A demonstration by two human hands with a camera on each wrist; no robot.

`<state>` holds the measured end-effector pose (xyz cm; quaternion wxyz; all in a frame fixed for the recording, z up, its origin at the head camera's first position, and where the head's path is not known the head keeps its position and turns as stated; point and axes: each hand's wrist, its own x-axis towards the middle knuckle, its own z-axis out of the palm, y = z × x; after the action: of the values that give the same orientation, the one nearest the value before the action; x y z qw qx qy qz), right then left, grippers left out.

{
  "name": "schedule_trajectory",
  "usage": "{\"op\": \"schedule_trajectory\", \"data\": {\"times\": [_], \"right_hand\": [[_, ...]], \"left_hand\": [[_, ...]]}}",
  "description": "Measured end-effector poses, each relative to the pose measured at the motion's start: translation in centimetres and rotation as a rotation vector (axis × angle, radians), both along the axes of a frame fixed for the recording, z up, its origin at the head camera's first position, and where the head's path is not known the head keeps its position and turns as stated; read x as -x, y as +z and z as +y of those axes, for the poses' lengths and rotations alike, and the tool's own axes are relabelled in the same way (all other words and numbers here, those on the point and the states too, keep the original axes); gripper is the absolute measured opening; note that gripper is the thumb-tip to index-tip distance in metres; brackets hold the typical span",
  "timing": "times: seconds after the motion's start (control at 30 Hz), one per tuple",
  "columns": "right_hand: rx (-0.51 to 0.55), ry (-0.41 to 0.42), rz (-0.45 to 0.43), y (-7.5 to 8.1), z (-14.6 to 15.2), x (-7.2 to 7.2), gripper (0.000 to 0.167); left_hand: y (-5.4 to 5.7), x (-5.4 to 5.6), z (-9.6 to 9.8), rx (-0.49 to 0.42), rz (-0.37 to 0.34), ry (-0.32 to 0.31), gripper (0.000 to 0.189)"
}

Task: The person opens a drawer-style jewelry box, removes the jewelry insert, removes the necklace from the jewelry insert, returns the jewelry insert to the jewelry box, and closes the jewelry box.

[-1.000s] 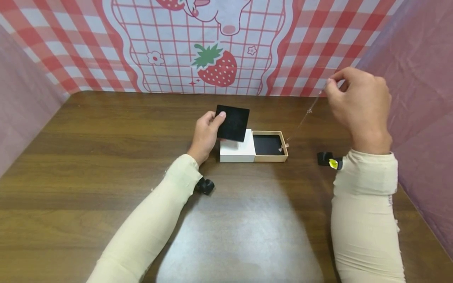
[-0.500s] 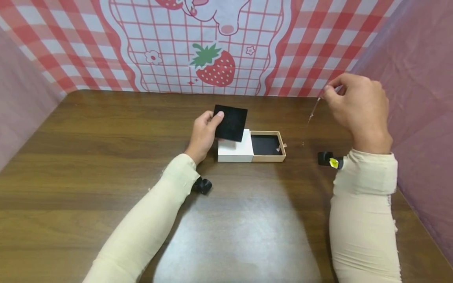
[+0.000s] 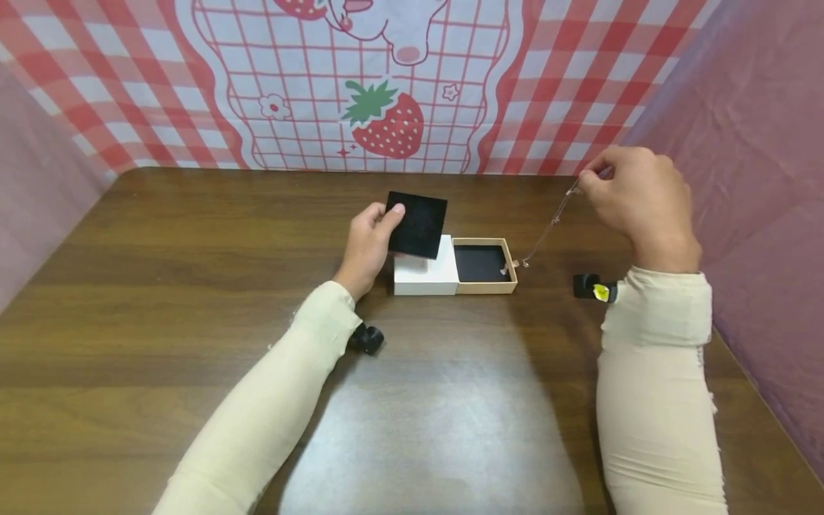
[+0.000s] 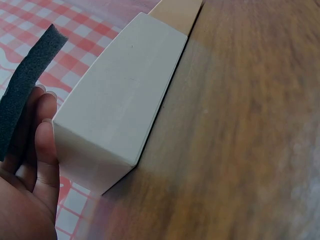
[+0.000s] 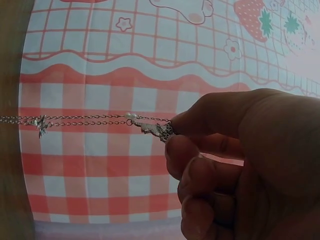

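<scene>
From my station I see a brown wooden tabletop [image 3: 193, 300] across most of the head view. A red-and-white checked cloth [image 3: 290, 64] with a strawberry print hangs along its far edge, and a pink curtain [image 3: 740, 143] stands on the right. Two cream sleeves [image 3: 257, 422] reach in from the near side.

Toward the far middle lies the white box [image 3: 418, 282], its tan-walled drawer [image 3: 483, 289] pulled out to the right and dark inside.

The right hand [image 3: 644, 197] is raised to the right of the drawer and pinches the chain [image 5: 100, 123] between thumb and forefinger, the other fingers curled below. The left hand [image 3: 365, 247] is just left of the box and grips the left edge of the black pad [image 3: 421, 222], thumb on top. I see the pad tilted above the box, apart from it.

The chain slopes down to the left, its lower end just beside the drawer's right end; I can't tell whether it touches anything there. A pale ribbon tab [image 3: 514, 264] sits on that end. Close up, I make out a silver charm [image 5: 40, 123] and white beads [image 5: 131, 116] on the chain.
</scene>
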<state>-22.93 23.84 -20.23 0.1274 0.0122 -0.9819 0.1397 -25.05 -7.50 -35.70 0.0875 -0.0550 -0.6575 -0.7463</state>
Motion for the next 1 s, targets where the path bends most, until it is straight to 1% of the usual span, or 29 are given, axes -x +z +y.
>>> {"op": "schedule_trajectory", "data": {"times": [0.2, 0.43, 1.0], "right_hand": [[0.003, -0.003, -0.037, -0.12, -0.17, 0.20, 0.037], [0.005, 0.002, -0.086, -0.35, -0.01, 0.35, 0.038], [-0.025, 0.027, -0.115, -0.92, -0.07, 0.83, 0.035]], "left_hand": [[0.07, -0.07, -0.08, 0.008, 0.003, 0.003, 0.028], [-0.01, 0.08, 0.04, 0.006, -0.007, -0.012, 0.028], [0.06, 0.01, -0.11, 0.031, 0.001, -0.013, 0.029]]}}
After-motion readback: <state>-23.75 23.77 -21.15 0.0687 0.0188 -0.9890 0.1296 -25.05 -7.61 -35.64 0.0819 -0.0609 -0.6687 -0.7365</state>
